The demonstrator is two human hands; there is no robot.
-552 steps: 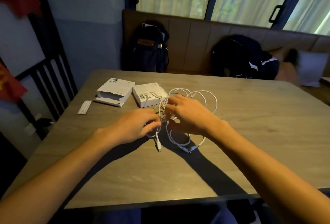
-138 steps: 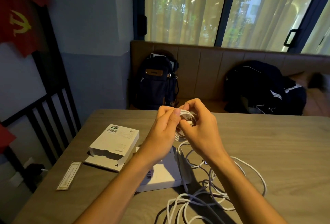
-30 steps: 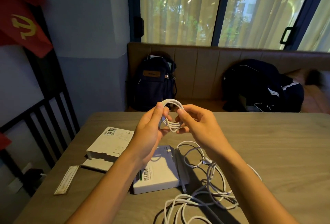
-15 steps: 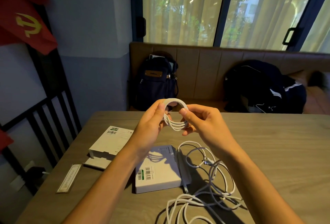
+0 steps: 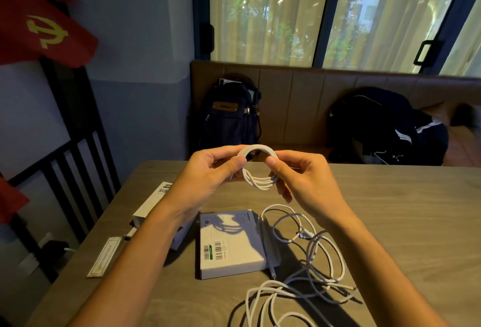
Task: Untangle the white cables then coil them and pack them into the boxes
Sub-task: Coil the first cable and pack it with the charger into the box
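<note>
A small coil of white cable (image 5: 257, 180) is held up above the table between both hands. My left hand (image 5: 208, 173) pinches its left side and my right hand (image 5: 304, 178) pinches its right side. Below them a white box (image 5: 231, 251) with barcode labels lies flat on the table. A second white box (image 5: 153, 201) lies further left, partly hidden by my left forearm. Loose white cables (image 5: 307, 274) sprawl in loops on the table to the right of the near box.
A narrow paper strip (image 5: 104, 257) lies near the table's left edge (image 5: 86, 248). A black chair back (image 5: 65, 170) stands at the left. A dark backpack (image 5: 231, 115) and a dark jacket (image 5: 385, 126) rest on the bench behind the table.
The coil has been spread a little wider between my hands and held flatter. The boxes and loose cables have not moved.
</note>
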